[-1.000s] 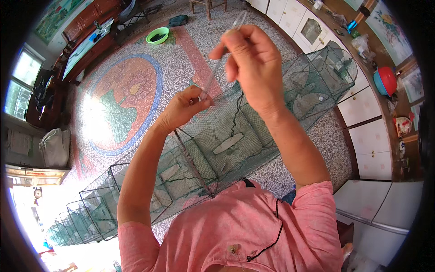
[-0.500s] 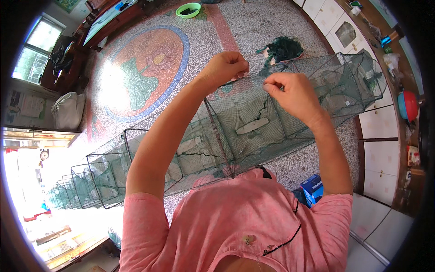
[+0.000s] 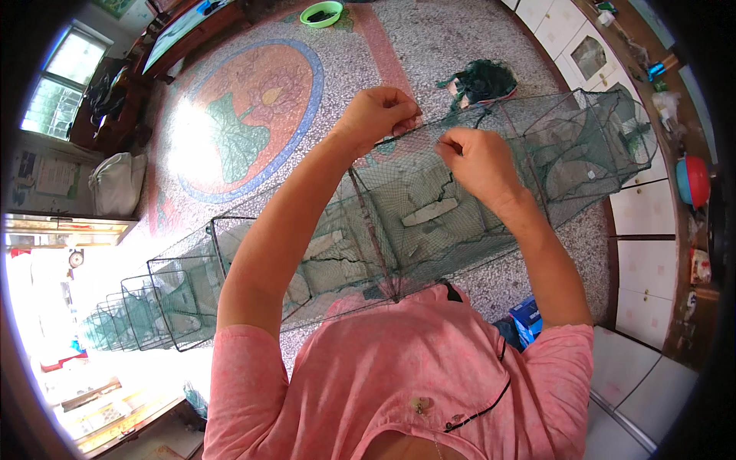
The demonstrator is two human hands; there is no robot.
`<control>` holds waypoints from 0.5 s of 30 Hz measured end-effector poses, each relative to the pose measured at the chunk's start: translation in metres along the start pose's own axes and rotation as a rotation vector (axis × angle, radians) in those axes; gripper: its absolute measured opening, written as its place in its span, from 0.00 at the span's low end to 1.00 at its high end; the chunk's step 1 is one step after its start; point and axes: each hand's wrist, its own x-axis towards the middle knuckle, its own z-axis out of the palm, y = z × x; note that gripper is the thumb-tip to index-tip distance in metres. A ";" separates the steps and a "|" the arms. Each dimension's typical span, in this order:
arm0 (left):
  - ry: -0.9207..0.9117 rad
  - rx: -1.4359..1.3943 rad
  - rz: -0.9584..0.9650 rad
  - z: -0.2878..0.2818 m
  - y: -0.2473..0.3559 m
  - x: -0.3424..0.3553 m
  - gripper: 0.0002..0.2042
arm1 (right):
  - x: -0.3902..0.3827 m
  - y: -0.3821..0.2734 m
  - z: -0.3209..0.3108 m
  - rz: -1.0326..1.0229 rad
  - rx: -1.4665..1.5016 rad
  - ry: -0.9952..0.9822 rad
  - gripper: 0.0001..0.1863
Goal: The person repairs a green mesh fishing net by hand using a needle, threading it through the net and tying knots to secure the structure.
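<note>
A long green mesh fish trap (image 3: 491, 222) on dark rectangular frames stretches across my lap, from lower left to upper right. At its far edge my left hand (image 3: 381, 119) is closed, thumb and fingers pinching the netting there. To its right and a little nearer, my right hand (image 3: 481, 161) hovers over the mesh with thumb and forefinger pressed together. Whatever thin thing it may hold is too small to make out. Between and below the hands, a pale flat strip (image 3: 429, 212) shows through the mesh.
A dark green bundle of netting (image 3: 484, 81) lies on the floor beyond the trap. Farther off is a light green basin (image 3: 320, 14). White cabinets (image 3: 645, 261) line the right side, and a blue box (image 3: 526, 319) sits by my right elbow.
My right hand has shifted slightly left and nearer to me. My left hand stays almost where it was, at the trap's far edge.
</note>
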 end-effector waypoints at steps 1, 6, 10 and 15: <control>-0.005 -0.004 -0.008 0.000 0.002 -0.002 0.09 | 0.001 0.000 0.001 0.002 0.001 0.004 0.06; 0.012 0.025 -0.052 0.002 0.002 -0.002 0.09 | 0.007 0.000 0.007 -0.021 -0.011 0.028 0.07; -0.007 0.030 -0.053 0.002 0.003 -0.002 0.10 | 0.007 0.002 0.010 -0.059 0.020 0.040 0.08; -0.017 0.080 -0.046 0.002 0.002 0.000 0.09 | 0.012 -0.001 0.014 -0.097 -0.002 0.069 0.08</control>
